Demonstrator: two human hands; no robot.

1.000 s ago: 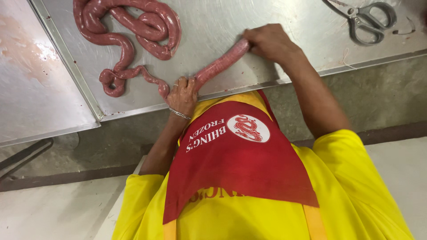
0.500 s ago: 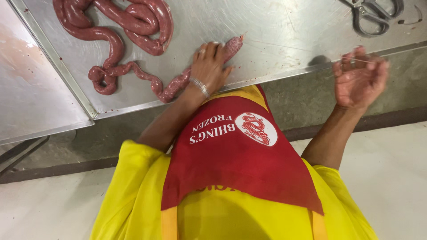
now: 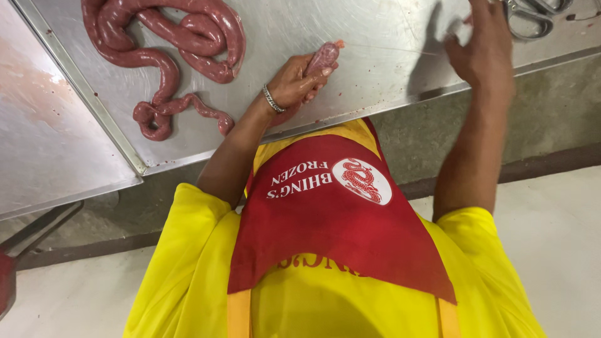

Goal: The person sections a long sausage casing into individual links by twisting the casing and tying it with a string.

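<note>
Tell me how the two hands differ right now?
The left hand is closed around the end of the sausage, low on the steel table; the right hand is open, raised and holds nothing, near the scissors. The left wrist wears a bracelet; the right wrist is bare. Both hands are bare, without gloves.

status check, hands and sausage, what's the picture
Left hand gripping sausage end on steel table. Right hand raised beside scissors, holding nothing visible. Coiled sausage lies left, apart.
</note>
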